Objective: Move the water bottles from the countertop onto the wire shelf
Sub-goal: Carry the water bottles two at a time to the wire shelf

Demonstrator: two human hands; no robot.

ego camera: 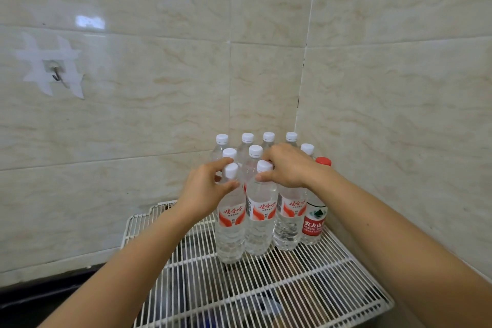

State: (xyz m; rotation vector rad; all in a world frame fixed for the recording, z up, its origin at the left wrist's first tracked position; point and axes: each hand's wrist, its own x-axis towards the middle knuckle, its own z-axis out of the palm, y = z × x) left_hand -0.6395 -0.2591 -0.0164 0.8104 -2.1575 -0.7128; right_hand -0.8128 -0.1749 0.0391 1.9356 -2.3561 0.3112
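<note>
Several clear water bottles with white caps and red-and-white labels stand upright on the white wire shelf [306,287], packed into the tiled corner. My left hand [203,188] grips the neck of the front left bottle [230,234], thumb and fingers curled just under its cap. My right hand [286,168] grips the neck of the front middle bottle [259,226] beside it. Both bottles stand on the wires. A third white-capped bottle [288,224] stands to their right, its top hidden by my right hand.
A red-capped bottle [314,221] with a red and green label stands at the right end by the side wall. A metal hook [57,72] taped to the tiles hangs at upper left. The front and left of the shelf are bare wire. Dark items lie below the shelf.
</note>
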